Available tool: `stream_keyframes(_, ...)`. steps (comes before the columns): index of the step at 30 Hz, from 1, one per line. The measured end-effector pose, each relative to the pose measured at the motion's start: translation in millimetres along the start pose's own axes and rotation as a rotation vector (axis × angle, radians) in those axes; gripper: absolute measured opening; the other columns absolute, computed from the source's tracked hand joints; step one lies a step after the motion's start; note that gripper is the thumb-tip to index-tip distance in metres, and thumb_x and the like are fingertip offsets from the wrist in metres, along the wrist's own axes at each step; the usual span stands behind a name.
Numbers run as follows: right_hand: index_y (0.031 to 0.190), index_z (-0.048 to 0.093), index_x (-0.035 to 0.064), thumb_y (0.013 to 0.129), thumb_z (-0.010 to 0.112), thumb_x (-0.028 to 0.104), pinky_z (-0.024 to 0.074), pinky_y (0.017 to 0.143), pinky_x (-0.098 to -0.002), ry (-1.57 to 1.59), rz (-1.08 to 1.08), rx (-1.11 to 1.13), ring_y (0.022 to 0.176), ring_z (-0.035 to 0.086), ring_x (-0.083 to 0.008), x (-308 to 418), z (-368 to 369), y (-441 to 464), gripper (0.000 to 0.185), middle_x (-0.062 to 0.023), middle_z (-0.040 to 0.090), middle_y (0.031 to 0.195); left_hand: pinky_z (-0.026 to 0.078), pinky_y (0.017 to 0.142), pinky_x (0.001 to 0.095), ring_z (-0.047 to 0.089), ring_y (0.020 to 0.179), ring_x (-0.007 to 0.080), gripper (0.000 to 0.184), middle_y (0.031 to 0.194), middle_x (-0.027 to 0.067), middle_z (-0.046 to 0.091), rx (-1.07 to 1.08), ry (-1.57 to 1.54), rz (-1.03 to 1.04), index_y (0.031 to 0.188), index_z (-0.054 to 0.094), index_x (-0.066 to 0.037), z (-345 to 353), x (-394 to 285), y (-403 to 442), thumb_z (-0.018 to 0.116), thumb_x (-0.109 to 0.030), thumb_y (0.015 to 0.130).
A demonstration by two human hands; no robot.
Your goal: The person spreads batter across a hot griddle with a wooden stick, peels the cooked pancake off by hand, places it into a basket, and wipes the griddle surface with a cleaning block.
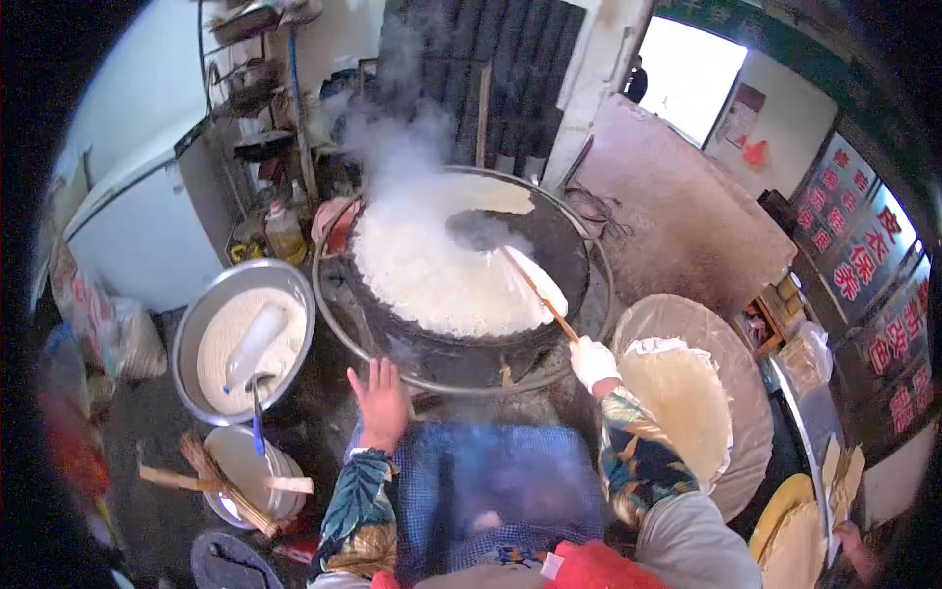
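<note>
A person's two hands work at a large round black griddle (569, 236), seen from above through the wearer's own head camera. A sheet of pale batter (417, 280) covers much of the plate, widest on the left and near sides, with a bare dark patch (476, 228) around the middle and more bare metal to the right. The right hand (594, 363), in a white glove, grips the near end of a slim wooden stick (540, 294), which slants up and leftward across the batter to its far end beside the bare patch; what that end does is hard to tell through steam (402, 167). The left hand (381, 404) is bare and empty, fingers spread, close by the griddle's near edge; whether it touches the rim cannot be told. Working well here would seem to call for a light, level stroke, since pressing hard could tear or thin the sheet, and for keeping the left fingers off hot metal. A steel basin (183, 344) of pale mixture sits left of the griddle, and a stack of thin rounds (677, 402) lies to the right.
</note>
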State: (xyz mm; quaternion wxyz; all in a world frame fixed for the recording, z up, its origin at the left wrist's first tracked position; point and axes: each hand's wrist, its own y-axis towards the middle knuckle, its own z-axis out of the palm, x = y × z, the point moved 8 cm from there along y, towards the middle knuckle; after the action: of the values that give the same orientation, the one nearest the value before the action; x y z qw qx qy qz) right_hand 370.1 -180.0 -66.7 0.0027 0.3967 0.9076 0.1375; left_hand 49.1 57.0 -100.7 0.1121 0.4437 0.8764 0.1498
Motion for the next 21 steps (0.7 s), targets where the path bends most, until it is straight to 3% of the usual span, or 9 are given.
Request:
stream_keyframes(3, 0.09, 0.056, 0.0033, 0.094, 0.045, 0.035, 0.0515, 0.066, -0.0488, 0.016, -0.079, 0.018, 0.068, 0.064, -0.0383, 27.2, -17.2, -11.0, 0.034, -0.021, 0.064, 0.071, 0.003, 0.107, 0.0675, 0.035, 0.134, 0.0311, 0.046, 0.138, 0.0142, 0.046, 0.004, 0.023, -0.017, 0.125, 0.052, 0.002, 3.0, 16.0, 3.7, 0.047, -0.012, 0.082)
stream_keyframes(5, 0.086, 0.054, 0.004, 0.094, 0.045, 0.034, 0.0489, 0.063, -0.0487, -0.05, -0.039, 0.205, 0.066, 0.062, -0.0388, 26.9, 9.2, -19.3, 0.032, -0.0206, 0.061, 0.066, 0.003, 0.107, 0.068, 0.035, 0.134, 0.0295, 0.048, 0.139, 0.0123, 0.045, 0.011, 0.013, -0.041, 0.125, 0.053, 0.0, 15.5, 23.4, 2.2, 0.05, -0.01, 0.078)
stream_keyframes(7, 0.084, 0.055, 0.0049, 0.094, 0.045, 0.036, 0.0504, 0.062, -0.0458, -0.044, 0.051, 0.006, 0.067, 0.063, -0.0359, -6.8, 22.1, -9.9, 0.034, -0.0194, 0.063, 0.068, 0.004, 0.107, 0.0676, 0.033, 0.135, 0.0281, 0.049, 0.141, 0.0107, 0.043, -0.022, 0.034, -0.065, 0.126, 0.053, -0.002, 14.5, 35.6, 5.4, 0.049, -0.008, 0.078)
stream_keyframes(9, 0.084, 0.055, 0.0046, 0.094, 0.045, 0.037, 0.0501, 0.062, -0.0466, -0.044, -0.001, -0.038, 0.068, 0.063, -0.0376, -1.1, 15.6, 0.9, 0.035, -0.0218, 0.062, 0.069, 0.005, 0.106, 0.0678, 0.034, 0.135, 0.0277, 0.048, 0.139, 0.0101, 0.045, -0.008, 0.039, -0.105, 0.126, 0.053, -0.002, 5.2, 35.4, 7.0, 0.048, -0.008, 0.079)
stream_keyframes(12, 0.085, 0.056, 0.0041, 0.094, 0.044, 0.036, 0.0491, 0.066, -0.0504, 0.015, -0.058, 0.061, 0.071, 0.062, -0.0412, 36.2, -6.0, -18.0, 0.036, -0.0237, 0.063, 0.073, 0.006, 0.107, 0.0676, 0.032, 0.135, 0.0316, 0.045, 0.14, 0.014, 0.043, 0.108, -0.101, -0.112, 0.126, 0.052, -0.002, -20.5, 10.4, -0.6, 0.049, -0.012, 0.082)
stream_keyframes(15, 0.085, 0.055, 0.0034, 0.094, 0.044, 0.036, 0.0509, 0.062, -0.05, -0.047, -0.02, 0.14, 0.069, 0.063, -0.039, 24.0, 15.4, -29.3, 0.035, -0.0223, 0.063, 0.073, 0.008, 0.108, 0.0665, 0.034, 0.134, 0.0308, 0.046, 0.139, 0.0142, 0.045, 0.132, -0.161, 0.058, 0.128, 0.051, -0.001, -18.0, -32.2, -18.3, 0.048, -0.011, 0.083)
stream_keyframes(17, 0.085, 0.055, 0.0032, 0.094, 0.044, 0.037, 0.0509, 0.062, -0.0506, -0.053, 0.018, 0.051, 0.07, 0.064, -0.039, -0.6, 15.4, -8.8, 0.036, -0.0224, 0.063, 0.072, 0.008, 0.108, 0.0654, 0.035, 0.134, 0.0308, 0.047, 0.138, 0.0144, 0.046, -0.035, 0.025, 0.065, 0.129, 0.049, 0.001, 2.3, -31.7, -19.8, 0.046, -0.011, 0.084)
stream_keyframes(18, 0.084, 0.056, 0.0029, 0.094, 0.045, 0.037, 0.0513, 0.063, -0.0495, -0.07, -0.002, 0.028, 0.07, 0.064, -0.0386, 0.4, 15.8, -0.8, 0.037, -0.0226, 0.063, 0.072, 0.01, 0.108, 0.0654, 0.038, 0.131, 0.0309, 0.051, 0.134, 0.0126, 0.049, -0.114, 0.043, 0.075, 0.127, 0.051, 0.001, -1.4, -28.1, -20.1, 0.053, -0.013, 0.078)
stream_keyframes(21, 0.089, 0.057, 0.0059, 0.094, 0.045, 0.037, 0.0493, 0.064, -0.0515, -0.039, -0.046, 0.056, 0.068, 0.063, -0.0377, 25.1, 6.3, -11.2, 0.034, -0.0218, 0.063, 0.071, 0.01, 0.108, 0.0647, 0.035, 0.134, 0.0299, 0.053, 0.137, 0.0122, 0.047, -0.041, 0.057, 0.077, 0.128, 0.05, 0.001, -2.0, -14.8, -14.9, 0.055, -0.014, 0.077)
